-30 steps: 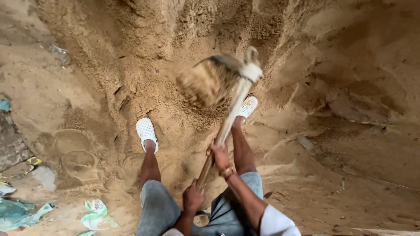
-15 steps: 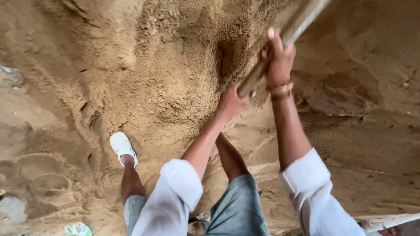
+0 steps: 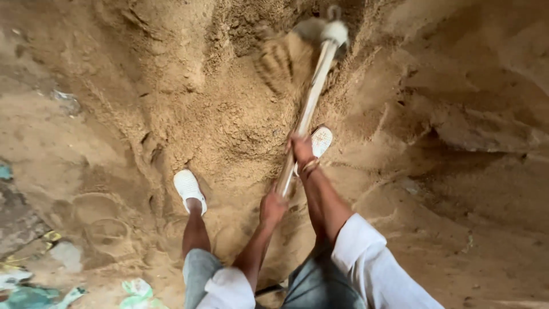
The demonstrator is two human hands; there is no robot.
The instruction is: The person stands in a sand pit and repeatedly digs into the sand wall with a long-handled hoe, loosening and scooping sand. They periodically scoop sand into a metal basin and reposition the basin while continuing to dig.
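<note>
Two hands (image 3: 287, 180) on smooth wooden handle (image 3: 306, 117)

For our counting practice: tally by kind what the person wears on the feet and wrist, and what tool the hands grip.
White perforated shoes: 2
Long pale wooden-handled digging tool: 1
Gold-coloured wrist bangle: 1
Total: 4

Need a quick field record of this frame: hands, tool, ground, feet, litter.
left hand: gripped on the lower part of the handle
right hand: gripped higher on the same handle, bracelet at the wrist
tool: hoe with a long pale wooden handle, blade end blurred, at the sand pile
ground: loose brown sand pile, clumped and gouged
feet: white shoes, left shoe and right shoe, both on sand either side of the handle
clothing: white sleeves, grey trousers
litter: green and white scraps at the lower left
</note>
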